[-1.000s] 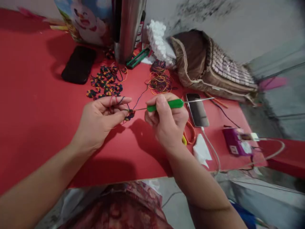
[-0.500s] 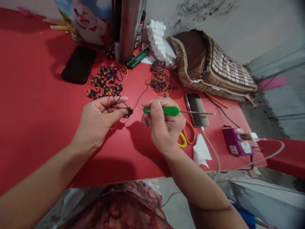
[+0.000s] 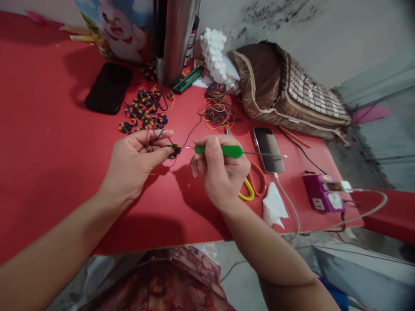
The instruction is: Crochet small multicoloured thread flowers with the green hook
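Observation:
My left hand (image 3: pixel 138 157) pinches a small dark multicoloured crochet piece (image 3: pixel 174 151) between thumb and fingers, with yarn looped over its fingers. A green-handled crochet hook (image 3: pixel 231 151) lies in the closed grip of my right hand (image 3: pixel 220 170). The hook's left tip meets the crochet piece; its other metal end points right, over a phone. From the piece, a dark strand leads up to a tangle of multicoloured yarn (image 3: pixel 218 113). Behind my left hand lie several finished-looking crochet pieces (image 3: pixel 144 106) in orange, purple and dark green.
Scissors (image 3: pixel 258 179) with orange and yellow handles lie partly under my right hand. A charging phone (image 3: pixel 268 149), white tissue (image 3: pixel 274 205) and purple power box (image 3: pixel 324 193) are to the right. Behind stand a steel flask (image 3: pixel 177 43), green cutter (image 3: pixel 188 80) and brown cushion (image 3: pixel 262 77). A black phone (image 3: pixel 108 88) lies left.
The hook's free end has shifted slightly left and tilted a little downward. My right hand's lower fingers have spread slightly. My left hand keeps its hold almost unmoved.

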`<move>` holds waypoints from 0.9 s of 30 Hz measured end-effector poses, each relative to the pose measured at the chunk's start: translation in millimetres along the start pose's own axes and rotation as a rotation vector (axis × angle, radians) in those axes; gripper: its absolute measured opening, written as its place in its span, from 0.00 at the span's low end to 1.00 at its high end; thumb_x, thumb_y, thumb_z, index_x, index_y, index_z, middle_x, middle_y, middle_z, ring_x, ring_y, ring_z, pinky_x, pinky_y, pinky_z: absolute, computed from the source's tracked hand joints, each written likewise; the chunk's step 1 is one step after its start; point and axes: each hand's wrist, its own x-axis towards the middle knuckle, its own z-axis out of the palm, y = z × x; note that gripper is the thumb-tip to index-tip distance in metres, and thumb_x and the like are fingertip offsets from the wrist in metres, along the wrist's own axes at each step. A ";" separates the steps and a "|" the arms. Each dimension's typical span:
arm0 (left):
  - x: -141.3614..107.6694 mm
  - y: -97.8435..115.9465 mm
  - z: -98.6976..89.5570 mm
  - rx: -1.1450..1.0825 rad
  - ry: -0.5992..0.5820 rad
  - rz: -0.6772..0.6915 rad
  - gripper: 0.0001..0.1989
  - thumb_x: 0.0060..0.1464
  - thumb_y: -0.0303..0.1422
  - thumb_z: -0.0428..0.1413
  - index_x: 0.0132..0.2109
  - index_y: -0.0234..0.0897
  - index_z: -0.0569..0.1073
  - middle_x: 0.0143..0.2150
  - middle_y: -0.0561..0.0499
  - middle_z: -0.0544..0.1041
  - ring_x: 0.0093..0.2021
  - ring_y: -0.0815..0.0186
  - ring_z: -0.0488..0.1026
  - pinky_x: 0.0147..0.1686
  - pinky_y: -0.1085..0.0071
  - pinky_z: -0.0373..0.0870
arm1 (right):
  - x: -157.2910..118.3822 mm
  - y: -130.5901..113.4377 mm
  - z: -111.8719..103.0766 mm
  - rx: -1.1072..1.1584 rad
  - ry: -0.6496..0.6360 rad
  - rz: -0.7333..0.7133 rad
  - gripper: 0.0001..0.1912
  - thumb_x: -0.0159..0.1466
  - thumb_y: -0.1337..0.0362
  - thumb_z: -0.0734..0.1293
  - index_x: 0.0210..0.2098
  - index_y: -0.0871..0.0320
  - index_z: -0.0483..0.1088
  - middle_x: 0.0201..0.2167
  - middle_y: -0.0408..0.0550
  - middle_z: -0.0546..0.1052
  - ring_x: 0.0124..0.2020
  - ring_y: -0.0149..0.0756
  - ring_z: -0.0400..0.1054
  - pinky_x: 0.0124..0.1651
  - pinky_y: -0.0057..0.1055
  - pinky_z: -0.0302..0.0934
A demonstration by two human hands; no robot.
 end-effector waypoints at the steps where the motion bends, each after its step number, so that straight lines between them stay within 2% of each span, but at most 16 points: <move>1: -0.2 0.7 0.2 0.012 0.003 0.005 0.12 0.47 0.21 0.75 0.40 0.35 0.89 0.36 0.51 0.85 0.35 0.72 0.80 0.42 0.76 0.82 | 1.9 0.1 0.4 0.057 0.005 0.045 0.15 0.78 0.50 0.69 0.40 0.52 0.79 0.23 0.36 0.72 0.16 0.24 0.62 0.20 0.26 0.64; 4: -0.6 3.2 0.3 0.006 -0.014 -0.004 0.13 0.47 0.21 0.74 0.41 0.35 0.89 0.34 0.52 0.84 0.35 0.71 0.80 0.42 0.75 0.82 | 7.6 0.2 1.0 0.194 0.007 0.154 0.16 0.76 0.48 0.72 0.38 0.52 0.79 0.23 0.36 0.72 0.16 0.23 0.58 0.16 0.23 0.58; 8: -0.9 6.2 -0.8 0.000 -0.041 -0.018 0.13 0.48 0.20 0.73 0.41 0.35 0.89 0.34 0.52 0.84 0.34 0.72 0.79 0.38 0.77 0.81 | 11.0 -1.5 0.2 0.267 0.000 0.222 0.15 0.75 0.49 0.73 0.37 0.53 0.79 0.24 0.35 0.72 0.16 0.22 0.57 0.16 0.21 0.57; 17: -2.3 9.0 0.6 -0.011 -0.030 -0.067 0.13 0.46 0.22 0.74 0.41 0.34 0.88 0.33 0.52 0.83 0.32 0.69 0.80 0.36 0.73 0.79 | 9.1 -0.9 -1.1 0.256 -0.017 0.238 0.16 0.74 0.47 0.73 0.39 0.52 0.77 0.24 0.34 0.70 0.17 0.22 0.56 0.17 0.22 0.57; 27: 1.1 3.1 -4.1 -0.091 -0.074 -0.073 0.14 0.44 0.21 0.74 0.41 0.35 0.89 0.39 0.50 0.85 0.35 0.72 0.79 0.40 0.75 0.79 | 15.5 -7.6 -3.4 0.286 -0.047 0.397 0.23 0.71 0.41 0.75 0.36 0.53 0.75 0.22 0.33 0.66 0.17 0.23 0.52 0.17 0.24 0.56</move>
